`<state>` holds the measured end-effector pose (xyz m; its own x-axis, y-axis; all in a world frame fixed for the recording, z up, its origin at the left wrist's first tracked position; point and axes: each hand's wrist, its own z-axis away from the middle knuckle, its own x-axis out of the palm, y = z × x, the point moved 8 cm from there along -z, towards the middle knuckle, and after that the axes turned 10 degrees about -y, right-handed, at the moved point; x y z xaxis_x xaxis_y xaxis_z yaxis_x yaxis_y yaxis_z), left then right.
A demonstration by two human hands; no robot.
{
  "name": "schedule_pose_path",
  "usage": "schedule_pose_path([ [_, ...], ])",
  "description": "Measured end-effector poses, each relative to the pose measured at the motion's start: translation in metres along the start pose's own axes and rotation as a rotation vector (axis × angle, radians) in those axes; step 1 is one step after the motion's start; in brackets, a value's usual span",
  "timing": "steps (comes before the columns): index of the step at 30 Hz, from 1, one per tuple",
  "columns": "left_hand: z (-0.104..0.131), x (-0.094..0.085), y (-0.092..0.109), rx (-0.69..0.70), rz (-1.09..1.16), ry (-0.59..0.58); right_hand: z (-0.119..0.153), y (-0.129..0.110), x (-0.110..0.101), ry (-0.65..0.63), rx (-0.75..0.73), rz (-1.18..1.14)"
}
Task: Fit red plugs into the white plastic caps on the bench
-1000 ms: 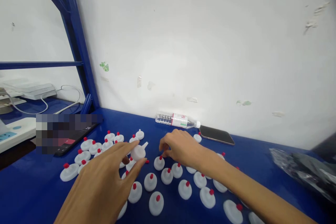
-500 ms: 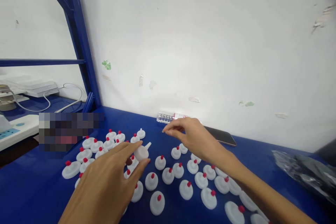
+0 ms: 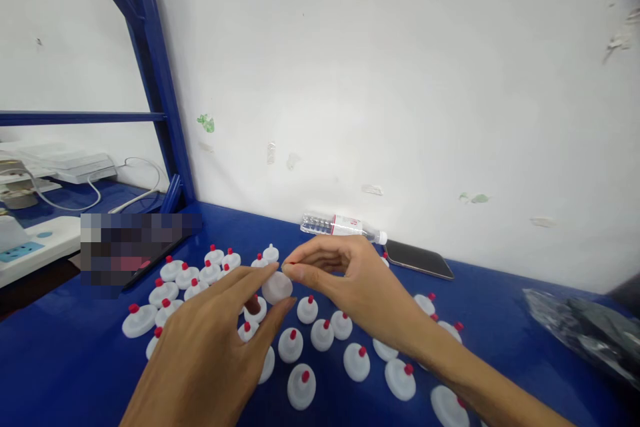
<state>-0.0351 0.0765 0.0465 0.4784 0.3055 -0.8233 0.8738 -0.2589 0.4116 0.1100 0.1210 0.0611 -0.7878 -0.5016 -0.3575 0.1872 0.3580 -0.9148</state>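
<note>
My left hand point(image 3: 215, 347) holds a small white plastic bottle point(image 3: 277, 287) between thumb and fingers, lifted above the blue table point(image 3: 70, 360). My right hand point(image 3: 345, 283) has its thumb and forefinger pinched together right at the bottle's nozzle end; a sliver of red shows at the fingertips, too small to name. Below both hands, several white bottles with red caps point(image 3: 320, 333) stand in loose rows on the table.
A clear water bottle point(image 3: 343, 227) lies along the white wall, with a dark phone point(image 3: 420, 260) beside it. A blue shelf post point(image 3: 150, 73) rises at left, cables and white devices point(image 3: 60, 163) beyond it. A dark plastic bag point(image 3: 585, 330) lies at right.
My right hand rose from the capped bottles on the table, swung left and brought its pinched fingertips onto the nozzle of the bottle that my left hand keeps holding.
</note>
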Motion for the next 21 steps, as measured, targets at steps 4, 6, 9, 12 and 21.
schedule_pose_path([
  [4,0.000,0.003,-0.004,-0.024,0.034,0.010,0.002,-0.003,0.002,0.014,-0.006,0.007],
  [6,0.000,0.004,-0.008,-0.066,0.062,0.019,0.002,-0.006,-0.001,0.039,-0.006,0.067],
  [9,0.001,0.000,-0.014,-0.124,0.071,0.053,0.000,-0.004,-0.013,0.111,0.026,0.263],
  [12,0.003,-0.009,-0.017,-0.166,0.079,0.100,-0.009,0.018,-0.026,0.123,0.115,0.505],
  [21,0.003,-0.017,-0.018,-0.211,0.082,0.132,-0.023,0.080,-0.039,-0.088,0.334,0.737],
])
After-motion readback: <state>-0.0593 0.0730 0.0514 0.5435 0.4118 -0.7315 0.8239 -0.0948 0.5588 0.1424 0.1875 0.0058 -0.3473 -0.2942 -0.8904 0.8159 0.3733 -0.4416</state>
